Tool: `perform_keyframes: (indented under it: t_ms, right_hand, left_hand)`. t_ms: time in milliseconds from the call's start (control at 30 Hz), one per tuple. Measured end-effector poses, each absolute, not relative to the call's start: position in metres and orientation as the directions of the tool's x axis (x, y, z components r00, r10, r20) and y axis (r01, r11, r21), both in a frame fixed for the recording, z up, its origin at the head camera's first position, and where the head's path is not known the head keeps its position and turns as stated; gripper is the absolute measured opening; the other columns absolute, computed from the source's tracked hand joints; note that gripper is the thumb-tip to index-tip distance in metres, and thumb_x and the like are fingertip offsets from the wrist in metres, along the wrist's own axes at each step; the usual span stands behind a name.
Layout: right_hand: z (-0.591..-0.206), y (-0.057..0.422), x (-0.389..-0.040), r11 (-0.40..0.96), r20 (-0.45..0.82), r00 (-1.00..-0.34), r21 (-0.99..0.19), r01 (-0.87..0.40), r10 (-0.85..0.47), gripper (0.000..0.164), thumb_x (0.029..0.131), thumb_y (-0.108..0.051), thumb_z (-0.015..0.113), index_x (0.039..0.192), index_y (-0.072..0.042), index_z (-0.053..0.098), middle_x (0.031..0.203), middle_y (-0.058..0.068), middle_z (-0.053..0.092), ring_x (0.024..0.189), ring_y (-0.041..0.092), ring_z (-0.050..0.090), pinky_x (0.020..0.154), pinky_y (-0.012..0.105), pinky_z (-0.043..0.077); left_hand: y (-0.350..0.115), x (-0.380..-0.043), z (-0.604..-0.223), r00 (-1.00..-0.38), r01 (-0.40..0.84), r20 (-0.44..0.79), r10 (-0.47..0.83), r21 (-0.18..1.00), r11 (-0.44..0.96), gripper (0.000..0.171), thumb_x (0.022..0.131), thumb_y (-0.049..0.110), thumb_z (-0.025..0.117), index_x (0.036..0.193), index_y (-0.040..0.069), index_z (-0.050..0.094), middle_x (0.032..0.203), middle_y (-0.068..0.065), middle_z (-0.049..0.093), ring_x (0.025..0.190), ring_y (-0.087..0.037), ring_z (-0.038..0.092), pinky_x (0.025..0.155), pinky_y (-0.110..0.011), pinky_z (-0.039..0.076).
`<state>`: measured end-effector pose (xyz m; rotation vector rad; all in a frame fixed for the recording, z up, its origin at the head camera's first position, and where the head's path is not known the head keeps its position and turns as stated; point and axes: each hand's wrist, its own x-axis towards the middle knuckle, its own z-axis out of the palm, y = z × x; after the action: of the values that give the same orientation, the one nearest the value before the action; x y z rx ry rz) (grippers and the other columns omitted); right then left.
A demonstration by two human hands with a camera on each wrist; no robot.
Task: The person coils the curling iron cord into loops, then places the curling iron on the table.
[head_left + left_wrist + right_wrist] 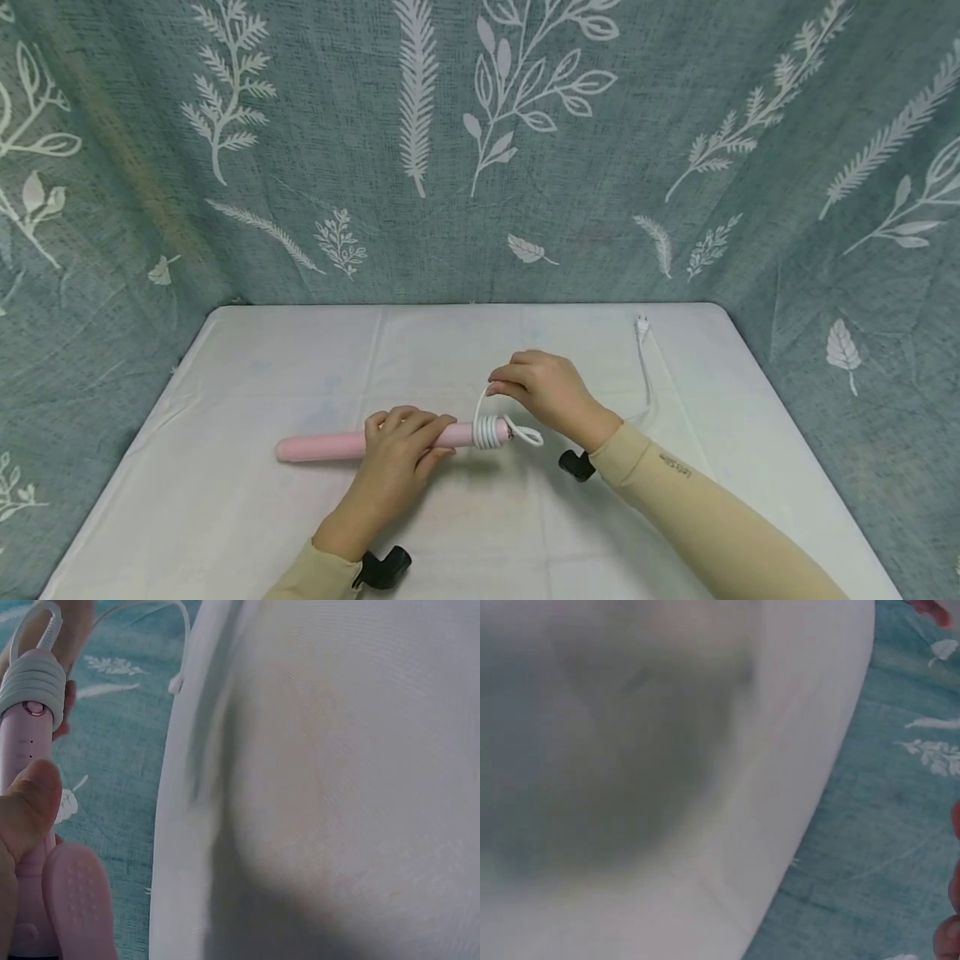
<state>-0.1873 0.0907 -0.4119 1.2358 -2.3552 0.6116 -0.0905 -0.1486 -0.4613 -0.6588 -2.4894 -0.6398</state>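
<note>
A pink curling iron (322,447) is held level above the white table, its rounded end to the left. My left hand (397,458) grips it round the middle; in the left wrist view the thumb (34,802) lies along the handle near a dotted pink lever (79,900). White power cord (487,432) is wound in several turns round the handle's right end, with a loop standing out beyond it. Just above and right of the coil, my right hand (547,392) pinches the cord between thumb and fingers. Only fingertips (949,937) show in the right wrist view.
The cord's loose end runs behind the right wrist to a white plug (641,327) near the back right of the white-covered table (225,500). Green leaf-patterned curtains (337,150) hang at the back and sides. Black wrist mounts (386,568) stick out from both wrists.
</note>
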Motion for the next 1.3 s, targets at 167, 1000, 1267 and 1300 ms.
perform_keyframes:
  t_ms: [167,1000,1267,1300]
  right_hand:
    - [-0.421,0.092,-0.187,0.523,0.524,-0.535,-0.188,-0.831,-0.663,0.013,0.086,-0.028,0.073,0.092,-0.017,0.076,0.072,-0.009,0.059,0.06,0.004,0.049,0.054,0.021,0.044]
    - [-0.449,0.088,-0.154,0.632,0.308,-0.695,-0.289,-0.719,-0.65,0.008,0.094,-0.013,0.064,0.101,-0.008,0.064,0.083,0.0,0.068,0.072,0.01,0.065,0.062,0.025,0.052]
    - [-0.442,0.083,-0.143,0.635,0.243,-0.69,-0.27,-0.723,-0.682,0.012,0.096,-0.014,0.062,0.104,-0.006,0.065,0.092,0.002,0.07,0.079,0.014,0.067,0.067,0.031,0.053]
    - [-0.442,0.082,-0.142,0.63,0.247,-0.679,-0.255,-0.734,-0.691,0.009,0.096,-0.015,0.062,0.1,-0.007,0.064,0.087,0.001,0.068,0.074,0.013,0.065,0.064,0.03,0.052]
  left_hand:
    - [-0.148,-0.092,-0.459,-0.767,0.552,0.557,0.319,0.319,0.77,0.036,0.08,0.03,0.075,0.114,0.02,0.067,0.101,0.002,0.066,0.101,-0.024,0.053,0.084,-0.049,0.029]
    - [-0.145,-0.103,-0.45,-0.771,0.491,0.616,0.16,0.416,0.765,0.041,0.076,0.019,0.082,0.114,0.012,0.067,0.104,-0.004,0.067,0.104,-0.029,0.052,0.089,-0.052,0.027]
    - [-0.144,-0.108,-0.45,-0.762,0.472,0.636,0.122,0.416,0.778,0.04,0.076,0.02,0.082,0.112,0.011,0.068,0.101,-0.006,0.067,0.101,-0.03,0.054,0.088,-0.052,0.027]
    - [-0.144,-0.109,-0.451,-0.764,0.469,0.634,0.12,0.417,0.778,0.04,0.076,0.02,0.082,0.113,0.011,0.068,0.101,-0.006,0.068,0.101,-0.03,0.054,0.088,-0.052,0.027]
